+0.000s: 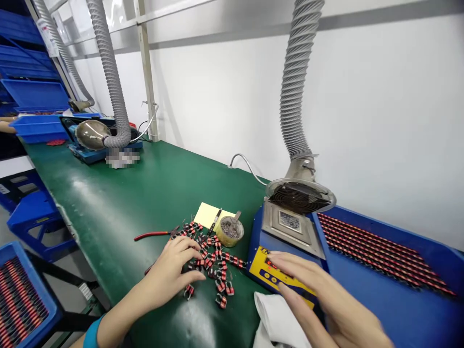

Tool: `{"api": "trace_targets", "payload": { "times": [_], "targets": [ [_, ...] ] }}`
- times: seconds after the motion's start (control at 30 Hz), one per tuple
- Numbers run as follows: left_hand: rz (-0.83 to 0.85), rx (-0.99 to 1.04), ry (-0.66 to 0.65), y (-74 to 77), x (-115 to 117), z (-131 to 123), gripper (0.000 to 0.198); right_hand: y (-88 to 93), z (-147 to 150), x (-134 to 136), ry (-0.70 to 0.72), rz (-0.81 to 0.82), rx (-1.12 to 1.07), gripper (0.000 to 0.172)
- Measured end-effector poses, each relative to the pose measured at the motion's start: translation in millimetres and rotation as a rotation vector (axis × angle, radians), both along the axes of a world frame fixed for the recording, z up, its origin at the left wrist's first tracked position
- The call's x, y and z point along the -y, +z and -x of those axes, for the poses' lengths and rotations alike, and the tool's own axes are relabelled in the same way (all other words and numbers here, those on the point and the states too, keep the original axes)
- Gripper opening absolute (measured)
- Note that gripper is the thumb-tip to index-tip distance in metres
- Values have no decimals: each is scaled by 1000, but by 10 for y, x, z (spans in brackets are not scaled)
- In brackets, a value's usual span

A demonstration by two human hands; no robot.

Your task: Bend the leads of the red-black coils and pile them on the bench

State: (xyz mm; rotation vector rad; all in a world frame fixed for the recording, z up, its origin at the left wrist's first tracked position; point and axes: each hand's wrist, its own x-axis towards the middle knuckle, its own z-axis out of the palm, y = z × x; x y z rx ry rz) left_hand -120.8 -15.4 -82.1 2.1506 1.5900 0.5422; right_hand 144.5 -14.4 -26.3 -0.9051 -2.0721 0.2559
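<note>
My left hand [177, 268] rests at the left side of a loose pile of small red and black coil parts [217, 261], its fingers apart and curved over some of them. My right hand [319, 295] is above the yellow front panel [266, 275] of a blue solder pot unit [257, 232], fingers stretched out, nothing visible in it. Beneath that hand lies a white cloth [275, 319]. Red-handled pliers [152, 235] lie partly under the pile. Behind the pile are a yellow pad [206, 215], a black pen-like tool [215, 221] and a round tub of grey material [230, 231].
A fume hood [300, 193] on a grey hose hangs over the solder pot. On the right, a blue tray [377, 309] holds rows of coils; another tray [47, 295] stands lower left. A second hood [92, 134] and a person's arm [7, 125] are far left.
</note>
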Motion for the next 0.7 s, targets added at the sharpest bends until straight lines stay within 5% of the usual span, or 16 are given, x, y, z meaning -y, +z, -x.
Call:
{"api": "trace_targets", "payload": {
  "times": [0.17, 0.27, 0.5, 0.6, 0.7],
  "targets": [
    [-43, 503, -242, 667, -268, -571, 20, -57, 92, -87, -10, 453, -482, 12],
    [-35, 686, -323, 844, -350, -934, 22, -106, 66, -105, 73, 567, -873, 10],
    [121, 1102, -370, 723, -488, -1360, 16, -97, 7, -121, -87, 573, -1240, 21],
    [177, 1302, -265, 615, -544, -1459, 4, -136, 80, -147, -108, 580, -1258, 21],
    [264, 1561, -98, 574, -547, -1541, 17, -180, 149, -173, -28, 619, -1342, 20]
  ]
}}
